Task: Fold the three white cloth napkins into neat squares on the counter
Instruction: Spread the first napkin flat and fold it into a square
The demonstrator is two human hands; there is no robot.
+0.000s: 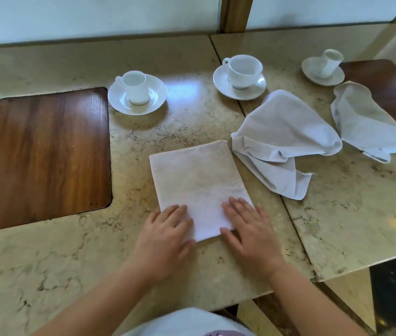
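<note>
1. Folded napkin lies flat on the desk, nearest of the three. Both hands, left hand and right hand, press flat and open on its near end.
2. It looks long, so another fold probably comes next.
3. Farther right, two crumpled napkins wait; the far one is cut off.

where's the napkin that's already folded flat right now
The folded napkin lies centre frame on the counter, both hands pressing its near edge, between the wooden inset and a crumpled napkin.
</note>
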